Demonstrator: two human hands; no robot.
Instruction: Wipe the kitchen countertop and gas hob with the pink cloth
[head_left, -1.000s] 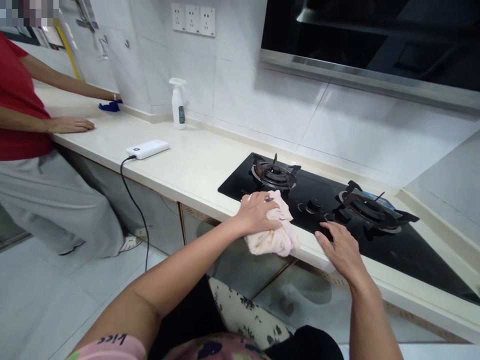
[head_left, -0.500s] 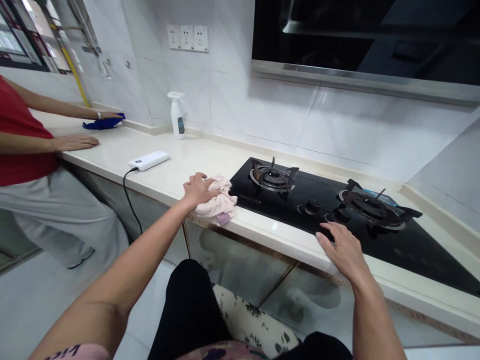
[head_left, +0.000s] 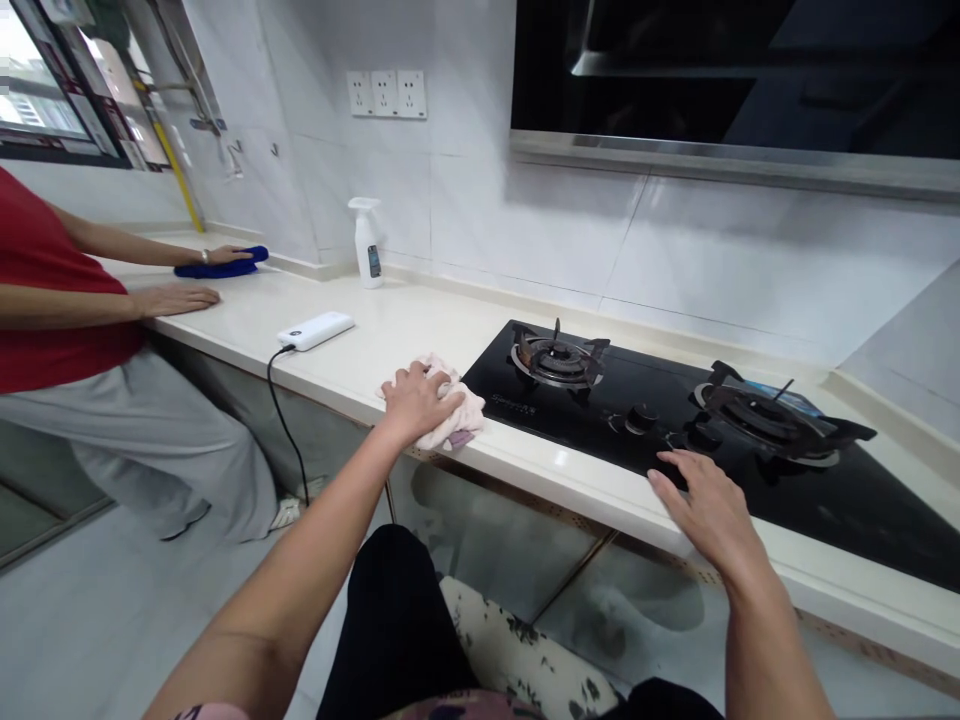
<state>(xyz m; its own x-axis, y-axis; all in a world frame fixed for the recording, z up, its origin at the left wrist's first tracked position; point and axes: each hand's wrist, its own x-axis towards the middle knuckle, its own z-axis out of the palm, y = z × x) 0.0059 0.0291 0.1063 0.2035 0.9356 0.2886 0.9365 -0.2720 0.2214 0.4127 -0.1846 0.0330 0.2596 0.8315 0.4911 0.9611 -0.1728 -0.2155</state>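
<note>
My left hand (head_left: 415,399) is closed over a crumpled pale pink cloth (head_left: 454,418) and presses it on the cream countertop (head_left: 420,330), just left of the black glass gas hob (head_left: 675,420). My right hand (head_left: 705,505) lies flat with fingers spread on the counter's front edge, fingertips touching the hob's front rim below the two knobs (head_left: 643,418). The hob carries a left burner (head_left: 557,358) and a right burner (head_left: 772,415).
A white power bank (head_left: 315,330) with a black cable hanging off the edge lies on the counter. A white spray bottle (head_left: 367,243) stands by the wall. At far left another person in a red top wipes with a blue cloth (head_left: 221,263). A range hood hangs above.
My left hand slid the pink cloth leftward off the hob's front corner onto the bare countertop, then stayed there. My right hand has hardly moved. The other person's blue cloth shifted slightly.
</note>
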